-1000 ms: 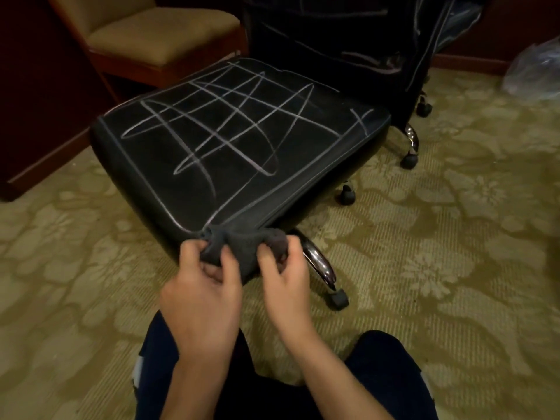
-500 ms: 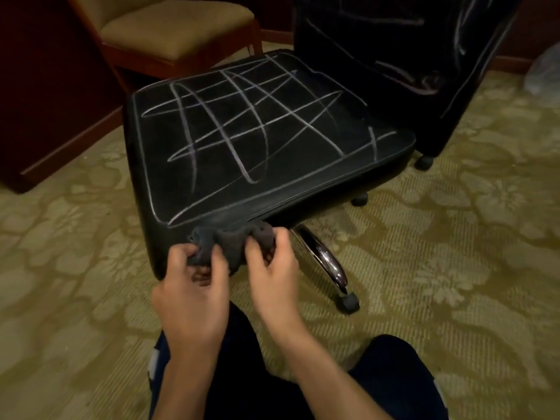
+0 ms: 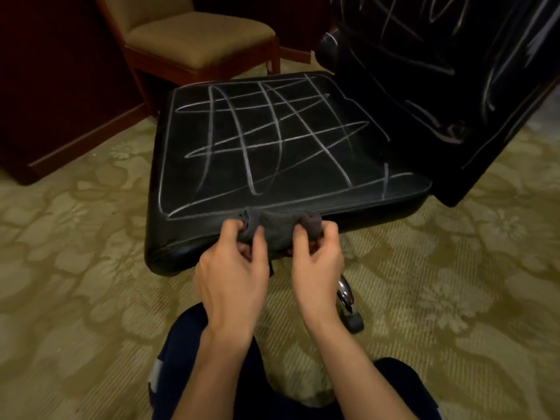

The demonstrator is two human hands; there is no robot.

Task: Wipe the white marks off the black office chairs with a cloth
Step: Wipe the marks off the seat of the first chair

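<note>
Nearest the viewer, both hands are working one bunched dark grey cloth (image 3: 281,228): the left hand (image 3: 231,268) is pinching its left end and the right hand (image 3: 318,259) is pinching its right end, so each grip is clamped on the cloth, with the fabric stretched in a short band running left to right between them. Below the wrists, the person's dark-trousered knees (image 3: 188,344) are showing over the patterned carpet (image 3: 75,298), and just right of the right grip a chrome chair leg with a caster (image 3: 351,310) is poking out. The cloth is lying right at the front edge of the black office chair seat (image 3: 272,140), apparently touching the rim, though I cannot tell how firmly. Directly ahead of both grips the white marks (image 3: 242,147) are spreading across the seat as a criss-cross of long strokes, some running away from the grips and some crossing side to side, with an outline stroke closest along the front. Both hands are sitting about equally close to that nearest line. So the coming wipe is probably calling for a push straight forward and up onto the seat. Farther off and to the right, the scribbled backrest (image 3: 439,71) is rising; beyond the seat to the left, a tan upholstered wooden chair (image 3: 197,37) is standing.
</note>
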